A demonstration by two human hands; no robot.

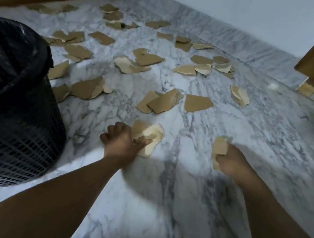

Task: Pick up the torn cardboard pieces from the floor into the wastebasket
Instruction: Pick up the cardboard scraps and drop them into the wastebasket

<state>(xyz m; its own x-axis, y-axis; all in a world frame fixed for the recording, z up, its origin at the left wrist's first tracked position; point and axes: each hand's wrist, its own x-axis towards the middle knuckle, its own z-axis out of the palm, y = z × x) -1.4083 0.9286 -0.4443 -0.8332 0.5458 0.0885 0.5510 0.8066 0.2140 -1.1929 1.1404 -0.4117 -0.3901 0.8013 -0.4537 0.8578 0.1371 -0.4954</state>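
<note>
Your left hand point(121, 141) grips pale scraps point(150, 135), right hand point(231, 161) 1 brown scrap point(219, 145), ready for wastebasket point(28, 119) at 9 o'clock.

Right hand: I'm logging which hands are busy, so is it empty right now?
No, the right hand grips a torn cardboard piece, with its fingers curled round it.

Dim, bluish light; motion blur throughout; soft shadows below forearms; wide-angle edge distortion.

one wastebasket point(17, 127), two hands point(121, 142) point(231, 161), about thirty cardboard pieces point(197, 103).
</note>
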